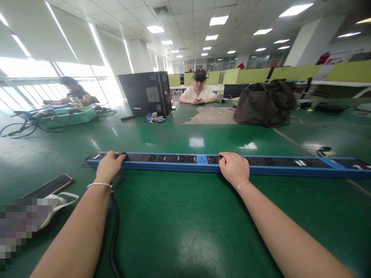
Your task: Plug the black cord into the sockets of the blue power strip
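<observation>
Left fingers (117, 163) grip a plug (123, 155), best kept square; right fingers (227, 159) clasp the power strip (171, 166) on the surface (174, 204).

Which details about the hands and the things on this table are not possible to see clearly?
In the head view:
Power strip: right end, cut off by the right edge.
Strip face under the right hand: hidden by that hand.
Black plug-like part: partly covered by the left hand; its seating cannot be judged.
Black cable: lower end, cut off by the bottom edge.
Brown bag: contents, hidden by its sides.
Lower-left item: blurred by pixelation.
</observation>
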{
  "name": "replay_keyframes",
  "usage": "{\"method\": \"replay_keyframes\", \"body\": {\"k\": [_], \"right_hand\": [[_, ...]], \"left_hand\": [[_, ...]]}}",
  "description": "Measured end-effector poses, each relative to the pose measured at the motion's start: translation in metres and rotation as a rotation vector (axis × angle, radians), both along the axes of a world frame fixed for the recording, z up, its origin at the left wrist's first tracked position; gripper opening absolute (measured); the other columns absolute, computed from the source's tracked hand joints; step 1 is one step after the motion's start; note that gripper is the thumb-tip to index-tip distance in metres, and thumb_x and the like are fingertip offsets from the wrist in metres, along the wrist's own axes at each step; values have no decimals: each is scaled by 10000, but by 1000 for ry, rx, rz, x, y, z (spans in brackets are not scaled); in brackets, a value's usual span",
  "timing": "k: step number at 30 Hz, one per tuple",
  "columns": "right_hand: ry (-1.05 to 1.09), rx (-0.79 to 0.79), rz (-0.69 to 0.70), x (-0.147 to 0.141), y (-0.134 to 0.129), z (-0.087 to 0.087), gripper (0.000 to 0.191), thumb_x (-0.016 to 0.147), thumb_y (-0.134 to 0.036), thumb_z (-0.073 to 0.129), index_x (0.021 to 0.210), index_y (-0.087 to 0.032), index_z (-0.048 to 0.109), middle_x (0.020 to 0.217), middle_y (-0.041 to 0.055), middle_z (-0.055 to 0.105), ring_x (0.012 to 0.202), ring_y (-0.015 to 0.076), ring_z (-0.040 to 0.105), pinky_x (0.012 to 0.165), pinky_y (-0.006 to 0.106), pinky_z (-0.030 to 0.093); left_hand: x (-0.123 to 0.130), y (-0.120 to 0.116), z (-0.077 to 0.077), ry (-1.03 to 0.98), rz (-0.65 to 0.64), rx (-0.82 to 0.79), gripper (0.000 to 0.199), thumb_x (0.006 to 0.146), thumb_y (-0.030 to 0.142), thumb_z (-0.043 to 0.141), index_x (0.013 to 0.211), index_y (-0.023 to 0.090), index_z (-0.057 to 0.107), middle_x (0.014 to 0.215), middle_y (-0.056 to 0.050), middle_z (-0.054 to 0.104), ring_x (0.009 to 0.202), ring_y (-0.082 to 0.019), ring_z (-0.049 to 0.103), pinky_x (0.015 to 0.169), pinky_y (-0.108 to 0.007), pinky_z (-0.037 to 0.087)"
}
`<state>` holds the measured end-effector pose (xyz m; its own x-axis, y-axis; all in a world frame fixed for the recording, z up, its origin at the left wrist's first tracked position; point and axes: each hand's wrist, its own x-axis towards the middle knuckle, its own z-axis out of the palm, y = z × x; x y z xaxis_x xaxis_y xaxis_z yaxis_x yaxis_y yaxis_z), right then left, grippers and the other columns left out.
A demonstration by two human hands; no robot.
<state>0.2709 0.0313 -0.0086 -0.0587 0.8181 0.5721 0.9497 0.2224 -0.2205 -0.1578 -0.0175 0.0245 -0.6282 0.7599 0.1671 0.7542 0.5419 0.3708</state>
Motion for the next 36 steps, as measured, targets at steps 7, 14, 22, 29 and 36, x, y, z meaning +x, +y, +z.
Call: {"method": "replay_keyframes", "body": {"k": [7, 14, 22, 29, 36], "right_hand": [[-5, 14, -13, -1, 0, -1, 317, 814, -219, 400, 955, -214, 683, 1014, 28, 689, 991, 186, 564, 822, 335, 331], [2, 29, -12, -1, -1, -1, 316, 810, -209, 404, 947, -213, 689, 1004, 34, 692, 981, 188, 569, 826, 339, 330], [9, 35, -10, -1, -1, -2, 311, 807, -211, 410, 946, -216, 688, 1004, 37, 690, 972, 189, 562, 823, 339, 320], [-5, 11, -28, -2, -2, 0, 313, 824, -219, 394, 949, -216, 680, 1001, 29, 691, 986, 182, 561, 812, 334, 314], [13, 17, -20, -2, -2, -1, 301, 814, -212, 411, 947, -218, 680, 1000, 27, 690, 978, 182, 557, 819, 335, 310]], "left_hand": [[0, -1, 0, -19, 24, -22, 449, 773, 544, 396, 1010, 190, 538, 1057, -158, 623, 996, -323, 576, 802, -403, 449], [3, -2, 1, -38, 21, 4, 427, 774, 540, 403, 989, 203, 551, 1053, -151, 629, 1002, -322, 573, 815, -419, 447], [8, -4, -1, -84, 60, 74, 413, 769, 533, 419, 961, 203, 576, 1049, -133, 630, 1015, -315, 563, 843, -414, 438], [11, -5, -6, -128, 110, 142, 455, 763, 545, 417, 1029, 213, 578, 1093, -127, 625, 1037, -326, 555, 839, -428, 435], [16, -6, -13, -146, 148, 212, 460, 772, 553, 387, 1042, 233, 579, 1060, -105, 635, 1045, -313, 556, 855, -421, 433]]}}
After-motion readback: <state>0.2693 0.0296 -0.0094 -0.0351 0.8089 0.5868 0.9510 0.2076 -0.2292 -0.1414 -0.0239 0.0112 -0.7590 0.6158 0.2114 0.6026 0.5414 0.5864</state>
